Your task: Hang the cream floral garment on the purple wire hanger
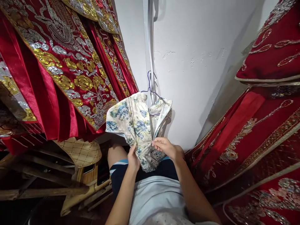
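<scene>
Your right hand [164, 147] is nearly closed, thumb and index finger pinching the front opening edge of the floral top [142, 125]. Your left hand [134, 160] is closed on its lower left side, thumb along the cloth, other fingers mostly hidden. Top hangs on a purple hanger [149, 84] in front of the white wall [187, 62], lower end over your dark shorts [118, 176]. Both forearms reach forward and converge; right hand sits slightly farther out, wrist bent inward.
</scene>
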The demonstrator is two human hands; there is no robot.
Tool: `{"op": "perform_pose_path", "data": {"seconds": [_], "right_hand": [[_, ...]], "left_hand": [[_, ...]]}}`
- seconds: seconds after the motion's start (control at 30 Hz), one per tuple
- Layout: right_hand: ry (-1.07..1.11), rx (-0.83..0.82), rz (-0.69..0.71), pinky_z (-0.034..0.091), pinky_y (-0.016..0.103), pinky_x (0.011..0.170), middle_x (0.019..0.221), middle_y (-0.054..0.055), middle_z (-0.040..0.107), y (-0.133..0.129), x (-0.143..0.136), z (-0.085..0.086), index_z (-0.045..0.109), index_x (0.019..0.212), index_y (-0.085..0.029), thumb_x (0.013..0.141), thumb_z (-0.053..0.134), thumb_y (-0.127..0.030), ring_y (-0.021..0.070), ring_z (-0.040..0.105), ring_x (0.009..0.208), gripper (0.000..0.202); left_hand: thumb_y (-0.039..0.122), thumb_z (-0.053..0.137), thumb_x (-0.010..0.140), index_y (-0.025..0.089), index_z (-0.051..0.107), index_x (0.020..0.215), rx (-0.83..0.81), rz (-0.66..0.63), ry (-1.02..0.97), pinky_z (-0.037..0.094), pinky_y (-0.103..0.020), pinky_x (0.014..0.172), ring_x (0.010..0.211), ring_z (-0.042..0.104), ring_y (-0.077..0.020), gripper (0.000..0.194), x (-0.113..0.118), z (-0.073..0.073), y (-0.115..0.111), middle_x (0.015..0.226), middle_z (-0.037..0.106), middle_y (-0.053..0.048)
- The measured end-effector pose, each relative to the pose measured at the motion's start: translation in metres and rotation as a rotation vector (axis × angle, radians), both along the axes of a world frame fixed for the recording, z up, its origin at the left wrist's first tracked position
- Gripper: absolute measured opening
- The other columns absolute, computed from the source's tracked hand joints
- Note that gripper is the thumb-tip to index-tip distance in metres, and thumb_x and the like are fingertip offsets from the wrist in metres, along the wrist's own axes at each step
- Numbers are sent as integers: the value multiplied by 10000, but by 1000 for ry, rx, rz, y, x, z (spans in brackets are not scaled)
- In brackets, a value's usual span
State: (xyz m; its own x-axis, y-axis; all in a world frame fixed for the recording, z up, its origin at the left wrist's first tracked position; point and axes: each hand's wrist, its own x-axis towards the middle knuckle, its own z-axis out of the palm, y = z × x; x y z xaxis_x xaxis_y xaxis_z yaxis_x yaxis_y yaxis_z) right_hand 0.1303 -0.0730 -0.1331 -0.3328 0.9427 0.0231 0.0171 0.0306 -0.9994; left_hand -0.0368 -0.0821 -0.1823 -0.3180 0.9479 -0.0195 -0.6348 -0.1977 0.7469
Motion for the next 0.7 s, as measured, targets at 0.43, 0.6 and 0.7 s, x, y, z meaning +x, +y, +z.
{"op": "perform_pose_path", "data": {"seconds": [0.43, 0.6, 0.7], "right_hand": [[36, -16, 51, 250, 246, 485, 487, -26, 547, -16, -12, 12, 742, 726, -149, 725, 671, -317, 83, 398, 460, 182], [115, -40, 12, 222, 233, 446, 470, -37, 504, -7, -6, 16, 751, 713, -142, 714, 729, -363, 64, 360, 436, 223], [214, -9, -44, 192, 218, 411, 517, -40, 516, 17, 3, 41, 767, 785, -148, 731, 762, -418, 49, 332, 429, 275]], "left_hand": [[205, 627, 842, 203, 565, 1059, 407, 286, 1006, 441, -284, 827, 907, 562, -172, 226, 4, -14, -14, 975, 575, -34], [197, 546, 901, 197, 555, 904, 429, 158, 1069, 422, -264, 728, 781, 540, -160, 10, 28, -4, -13, 822, 558, -9], [222, 534, 917, 197, 537, 846, 456, 133, 1123, 394, -262, 708, 769, 498, -160, 75, 24, -9, -4, 817, 521, -12]]}}
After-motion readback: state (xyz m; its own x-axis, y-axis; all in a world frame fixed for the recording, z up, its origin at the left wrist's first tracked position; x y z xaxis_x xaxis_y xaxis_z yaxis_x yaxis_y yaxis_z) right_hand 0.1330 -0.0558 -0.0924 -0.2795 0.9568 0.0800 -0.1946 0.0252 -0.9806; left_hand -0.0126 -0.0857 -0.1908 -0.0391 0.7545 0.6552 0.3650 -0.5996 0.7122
